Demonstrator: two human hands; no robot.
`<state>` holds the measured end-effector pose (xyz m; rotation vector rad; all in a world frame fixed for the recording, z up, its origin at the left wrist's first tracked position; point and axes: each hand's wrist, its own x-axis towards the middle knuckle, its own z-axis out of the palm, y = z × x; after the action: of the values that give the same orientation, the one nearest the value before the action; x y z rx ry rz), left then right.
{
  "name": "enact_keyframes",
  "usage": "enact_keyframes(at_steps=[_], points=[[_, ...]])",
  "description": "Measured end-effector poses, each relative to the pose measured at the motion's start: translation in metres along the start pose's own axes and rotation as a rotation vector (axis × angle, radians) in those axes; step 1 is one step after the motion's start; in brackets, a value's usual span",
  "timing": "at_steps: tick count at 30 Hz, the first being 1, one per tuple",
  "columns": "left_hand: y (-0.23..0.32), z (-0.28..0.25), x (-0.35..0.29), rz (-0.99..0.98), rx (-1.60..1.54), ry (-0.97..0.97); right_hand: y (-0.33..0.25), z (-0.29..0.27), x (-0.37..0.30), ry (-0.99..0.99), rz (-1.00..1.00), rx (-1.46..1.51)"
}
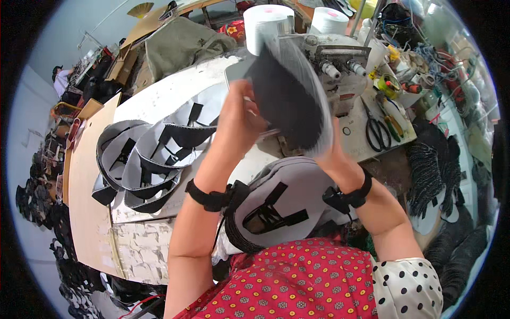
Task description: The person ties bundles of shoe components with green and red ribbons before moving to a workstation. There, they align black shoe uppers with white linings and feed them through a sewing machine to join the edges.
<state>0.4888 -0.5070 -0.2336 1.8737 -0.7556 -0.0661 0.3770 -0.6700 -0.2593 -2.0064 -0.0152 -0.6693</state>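
Observation:
Both my hands hold up a shoe upper (287,95), black with a pale rim and smeared by motion, in front of the sewing machine (345,87). My left hand (245,109) is closed at its left edge, fingers curled. At the lower right edge is my right hand (336,151), its fingers mostly hidden behind the piece. Each wrist wears a black strap. On my lap lies a stack of grey uppers (287,196) with black trim and black straps. More grey and black uppers (159,154) lie overlapping on the table to the left.
Two white thread cones (265,21) stand behind the machine. Black-handled scissors (377,130) and pliers (392,121) lie at the table's right. Bundles of black pieces (427,165) hang beyond that edge. A grey-green cloth (183,48) covers something at the back.

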Motion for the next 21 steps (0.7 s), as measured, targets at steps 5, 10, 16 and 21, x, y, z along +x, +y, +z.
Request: enact_keyframes(at_steps=[5,10,16,21], points=[[-0.021,-0.016,0.002,0.053,-0.310,-0.181,0.007,-0.020,-0.024,-0.117,-0.067,0.100],[-0.048,-0.021,0.003,-0.041,-0.782,0.039,0.008,-0.028,-0.036,-0.216,-0.034,0.111],[-0.069,-0.033,0.018,-0.246,-0.808,0.267,0.022,0.000,-0.023,-0.027,-0.204,0.009],[-0.035,-0.059,-0.022,-0.513,-0.445,0.119,0.031,0.006,-0.013,0.059,-0.210,-0.072]])
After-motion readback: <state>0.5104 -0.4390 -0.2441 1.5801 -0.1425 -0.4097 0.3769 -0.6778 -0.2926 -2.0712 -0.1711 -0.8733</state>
